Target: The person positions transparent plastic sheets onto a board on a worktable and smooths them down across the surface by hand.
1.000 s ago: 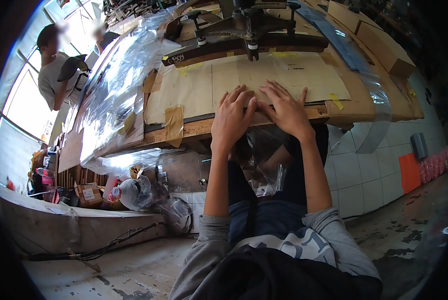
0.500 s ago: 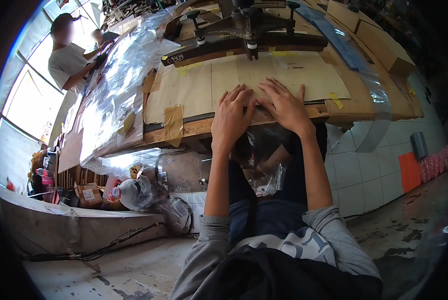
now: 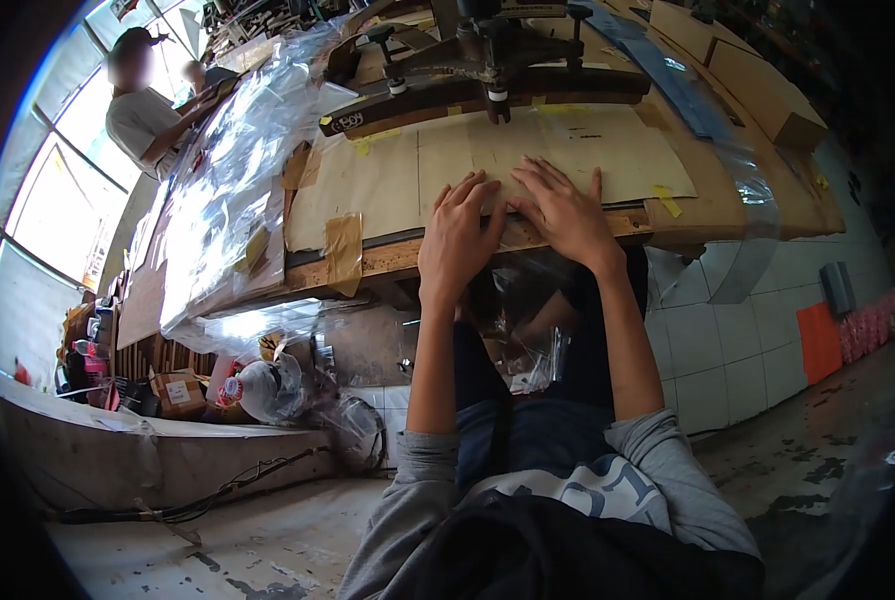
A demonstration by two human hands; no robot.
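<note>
My left hand (image 3: pixel 458 235) and my right hand (image 3: pixel 571 218) lie close together at the front edge of the worktable. Both have their fingers stretched over a pale, cardboard-like sheet (image 3: pixel 368 185) and hold nothing. The sheet is wide, with a dark line across it and bits of yellow tape near its corners. Behind it sits a dark metal bar (image 3: pixel 558 85) with a bracket (image 3: pixel 483 62) above its middle. Brown tape (image 3: pixel 344 255) hangs over the table's wooden front edge, left of my left hand.
Clear plastic sheeting (image 3: pixel 223 190) covers the table's left side. Cardboard boxes (image 3: pixel 768 95) and a blue strip (image 3: pixel 658 60) lie on the right. A co-worker (image 3: pixel 146 120) stands at the far left. Bottles and a small carton (image 3: pixel 178 392) sit below on the left.
My hands stay spread on the sheet with hardly any movement. The view has shifted slightly. At the far left, the co-worker's body and arms have changed position.
</note>
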